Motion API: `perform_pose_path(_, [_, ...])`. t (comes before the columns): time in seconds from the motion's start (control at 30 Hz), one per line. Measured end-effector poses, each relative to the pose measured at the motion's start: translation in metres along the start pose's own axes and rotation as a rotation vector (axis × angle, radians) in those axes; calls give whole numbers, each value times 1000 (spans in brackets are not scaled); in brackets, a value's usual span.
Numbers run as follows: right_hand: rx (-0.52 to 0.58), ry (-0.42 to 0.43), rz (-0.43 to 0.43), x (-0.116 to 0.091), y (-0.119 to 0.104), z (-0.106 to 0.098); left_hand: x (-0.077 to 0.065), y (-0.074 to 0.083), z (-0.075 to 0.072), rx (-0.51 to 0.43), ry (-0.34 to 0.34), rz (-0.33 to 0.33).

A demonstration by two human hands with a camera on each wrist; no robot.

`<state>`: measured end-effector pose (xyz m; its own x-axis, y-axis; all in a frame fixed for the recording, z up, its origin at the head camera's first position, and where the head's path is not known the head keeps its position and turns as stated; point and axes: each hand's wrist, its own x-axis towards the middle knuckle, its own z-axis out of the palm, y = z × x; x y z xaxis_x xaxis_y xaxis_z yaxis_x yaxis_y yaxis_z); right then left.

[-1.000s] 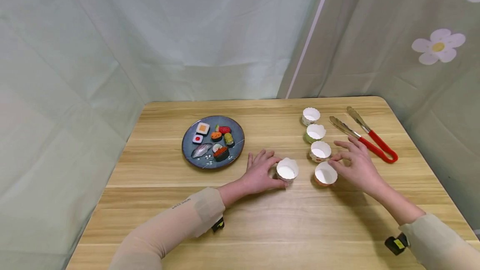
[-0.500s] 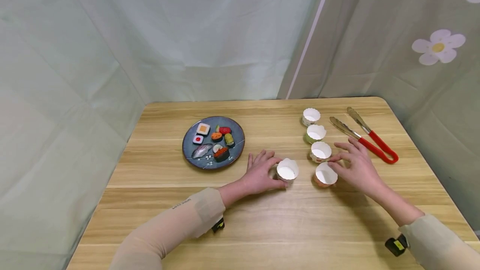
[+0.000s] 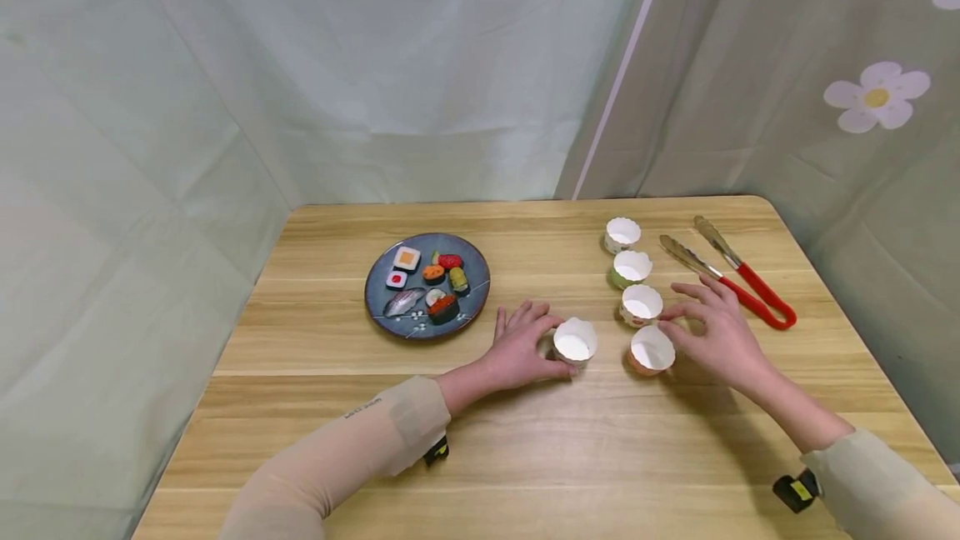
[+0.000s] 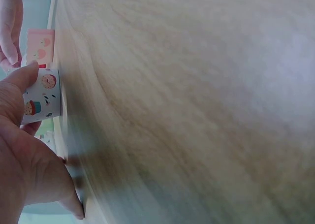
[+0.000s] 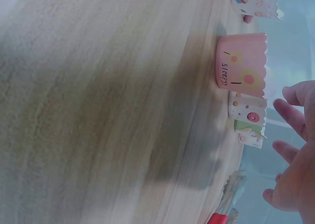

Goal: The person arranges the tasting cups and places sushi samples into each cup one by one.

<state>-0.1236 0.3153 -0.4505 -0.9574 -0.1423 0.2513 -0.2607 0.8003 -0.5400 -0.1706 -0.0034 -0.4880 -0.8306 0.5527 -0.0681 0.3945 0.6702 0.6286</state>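
My left hand (image 3: pixel 525 350) holds a white paper baking cup (image 3: pixel 575 342) between thumb and index finger, its other fingers spread on the table. In the left wrist view this cup (image 4: pixel 43 93) shows small printed cakes. My right hand (image 3: pixel 712 332) hovers beside a pink paper baking cup (image 3: pixel 651 350), fingers loosely bent. From the right wrist, a gap separates those fingers from the pink cup (image 5: pixel 242 64), which has writing on its side. Behind it, a white patterned cup (image 3: pixel 641 305), a green cup (image 3: pixel 632 267) and another white cup (image 3: pixel 622 235) stand in a row.
Red-handled metal tongs (image 3: pixel 753 290) lie spread at the right, past the right hand. A dark blue plate (image 3: pixel 375 307) with several sushi pieces (image 3: pixel 442 307) sits left of the left hand. Curtains (image 3: pixel 450 107) hang behind the wooden table (image 3: pixel 525 457).
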Motion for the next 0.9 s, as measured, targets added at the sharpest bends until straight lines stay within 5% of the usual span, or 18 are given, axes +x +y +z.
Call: perform_pose_path(0.9, [26, 30, -64, 22, -22, -9, 1, 0, -1, -1, -10, 0])
